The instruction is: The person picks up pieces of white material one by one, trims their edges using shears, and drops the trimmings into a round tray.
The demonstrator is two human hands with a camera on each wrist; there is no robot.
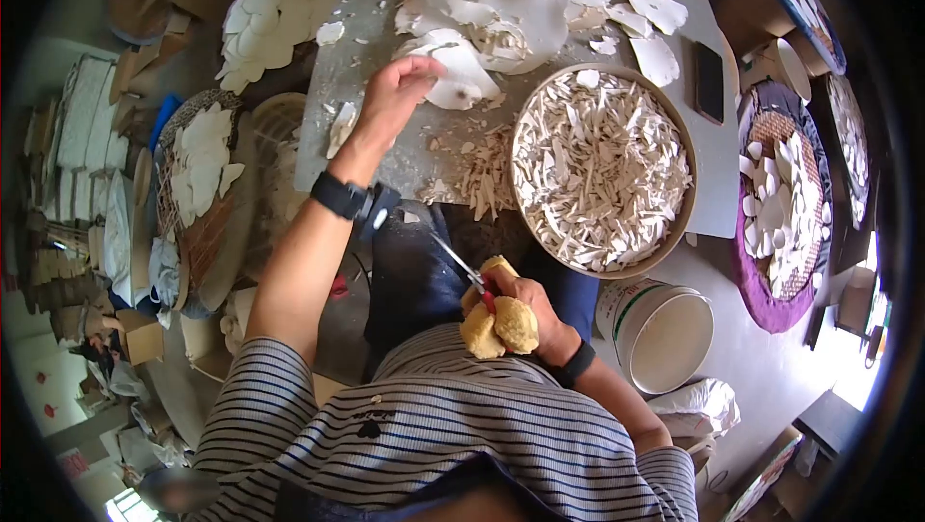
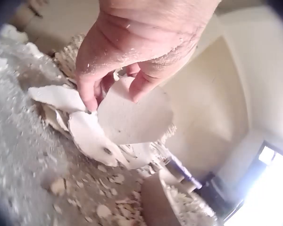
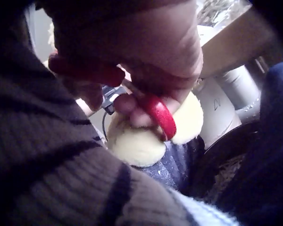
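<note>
My left hand [image 1: 400, 98] reaches over the grey tabletop to a pile of flat white pieces. In the left wrist view its thumb and fingers pinch a thin, roundish white piece [image 2: 134, 113], and more white pieces [image 2: 92, 139] lie just under it. Low in front of my lap, my right hand [image 1: 535, 310] grips a pair of scissors [image 1: 453, 254] by the handles, blades pointing up and away. Yellow foam padding [image 1: 515, 326] surrounds the handles. The right wrist view shows a red handle loop [image 3: 158, 115] at the fingers, with the blades hidden there.
A round basin [image 1: 690, 170] full of cut white strips stands at the table's right front edge. Crumbs and strips [image 1: 487, 170] lie left of it. A phone [image 1: 709, 83] rests at the right, a white bucket [image 1: 665, 339] below. Trays of white pieces [image 1: 780, 214] flank the table.
</note>
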